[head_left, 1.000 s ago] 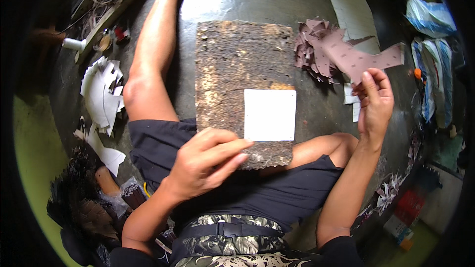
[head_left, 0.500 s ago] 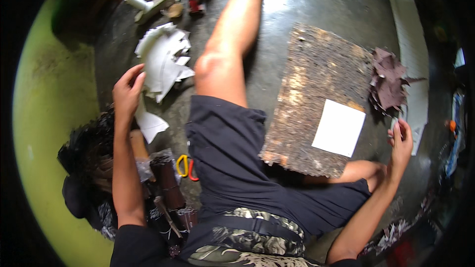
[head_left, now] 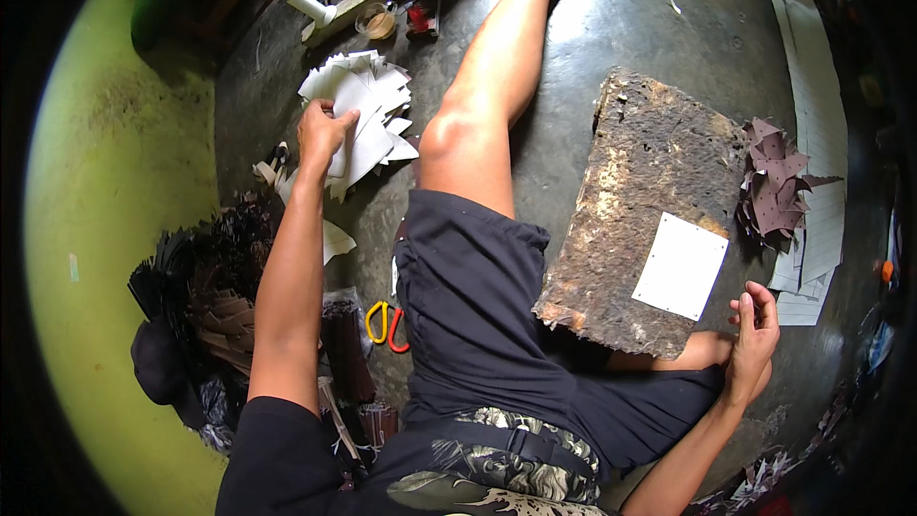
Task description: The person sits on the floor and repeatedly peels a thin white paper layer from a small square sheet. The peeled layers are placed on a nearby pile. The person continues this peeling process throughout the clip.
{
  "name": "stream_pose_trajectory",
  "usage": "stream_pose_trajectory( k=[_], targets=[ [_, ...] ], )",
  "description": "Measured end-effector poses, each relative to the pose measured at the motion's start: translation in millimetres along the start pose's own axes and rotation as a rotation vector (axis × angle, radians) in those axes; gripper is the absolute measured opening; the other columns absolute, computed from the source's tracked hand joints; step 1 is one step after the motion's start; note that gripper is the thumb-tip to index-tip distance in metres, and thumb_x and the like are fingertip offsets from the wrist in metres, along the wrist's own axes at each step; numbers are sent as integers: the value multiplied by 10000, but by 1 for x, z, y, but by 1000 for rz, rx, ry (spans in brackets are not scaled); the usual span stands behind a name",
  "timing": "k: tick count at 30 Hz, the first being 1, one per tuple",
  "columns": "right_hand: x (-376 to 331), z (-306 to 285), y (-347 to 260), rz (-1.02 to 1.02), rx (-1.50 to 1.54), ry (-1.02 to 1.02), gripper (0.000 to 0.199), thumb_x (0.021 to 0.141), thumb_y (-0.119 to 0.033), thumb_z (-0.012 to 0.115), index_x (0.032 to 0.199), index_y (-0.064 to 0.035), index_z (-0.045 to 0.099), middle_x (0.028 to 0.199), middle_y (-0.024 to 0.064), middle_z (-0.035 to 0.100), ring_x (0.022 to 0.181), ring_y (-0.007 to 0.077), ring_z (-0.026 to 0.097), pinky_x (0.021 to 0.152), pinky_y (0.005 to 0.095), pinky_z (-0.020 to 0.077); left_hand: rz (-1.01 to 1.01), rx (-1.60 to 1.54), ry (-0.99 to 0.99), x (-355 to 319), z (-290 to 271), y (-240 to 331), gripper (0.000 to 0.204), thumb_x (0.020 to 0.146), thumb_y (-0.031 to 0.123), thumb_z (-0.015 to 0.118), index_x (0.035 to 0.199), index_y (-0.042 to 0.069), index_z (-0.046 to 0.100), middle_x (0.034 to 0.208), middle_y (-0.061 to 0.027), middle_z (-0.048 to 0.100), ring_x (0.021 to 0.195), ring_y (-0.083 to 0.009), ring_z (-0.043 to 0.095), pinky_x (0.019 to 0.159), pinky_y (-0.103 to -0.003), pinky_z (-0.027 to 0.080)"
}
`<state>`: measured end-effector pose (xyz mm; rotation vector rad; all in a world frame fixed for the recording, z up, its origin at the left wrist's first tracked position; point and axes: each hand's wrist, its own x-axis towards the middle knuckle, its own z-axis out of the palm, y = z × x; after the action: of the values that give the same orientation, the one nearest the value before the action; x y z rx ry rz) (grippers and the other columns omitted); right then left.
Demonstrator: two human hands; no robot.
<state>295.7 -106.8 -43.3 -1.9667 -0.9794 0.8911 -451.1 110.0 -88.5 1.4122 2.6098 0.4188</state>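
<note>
My left hand [head_left: 323, 139] is at the pile of white cut pieces [head_left: 368, 100] on the floor, thumb and fingers pinched on the edge of a top piece. A rough, worn brown board [head_left: 626, 172] lies on the right, partly over my bent leg. A white square sheet [head_left: 681, 266] with small dark dots along its edges rests flat on it. My right hand [head_left: 753, 339] hovers right of this sheet, fingers loosely curled and apart, with nothing visible in them. Just beyond the board's right edge sits a heap of dotted maroon cut pieces [head_left: 774, 182].
Yellow-and-red-handled scissors [head_left: 387, 325] lie against my left thigh. Dark and brown cut bundles [head_left: 224, 315] crowd the floor by the green wall [head_left: 86, 229]. Long white strips [head_left: 812, 134] lie far right. A small round container [head_left: 377, 21] stands beyond the white pile.
My left hand has moved forward and right onto the white pile and pinched a piece. My right hand has come down slightly, away from the maroon heap. The whole view has shifted.
</note>
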Motion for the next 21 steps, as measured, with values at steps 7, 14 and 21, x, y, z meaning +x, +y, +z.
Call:
stream_pose_trajectory(
  k=[7, 14, 21],
  targets=[
    [-8, 6, -14, -30, 34, -16, 284, 1149, -133, 758, 1396, 8, 753, 1141, 14, 763, 974, 81, 721, 824, 254, 574, 177, -357, 40, -19, -14, 14, 465, 999, 247, 903, 1343, -18, 735, 1118, -90, 816, 1000, -199, 750, 924, -373, 606],
    [-31, 34, -87, -96, 472, -141, 413, 1145, -111, 747, 1517, 47, 660, 1355, 131, 768, 1069, 153, 753, 894, 284, 604, 426, -815, -1016, -140, -144, 158, 623, 1077, 78, 817, 1656, 34, 590, 1394, -102, 786, 1262, -194, 739, 1095, -361, 588],
    [-46, 55, -113, 109, 515, -425, 342, 1074, -61, 834, 1390, 32, 742, 1065, 23, 748, 846, 36, 677, 662, 213, 547, 1083, -373, -1342, -248, -72, 303, 570, 1064, 148, 792, 1593, 80, 591, 1222, -268, 786, 1067, -435, 796, 901, -537, 624]
  ],
)
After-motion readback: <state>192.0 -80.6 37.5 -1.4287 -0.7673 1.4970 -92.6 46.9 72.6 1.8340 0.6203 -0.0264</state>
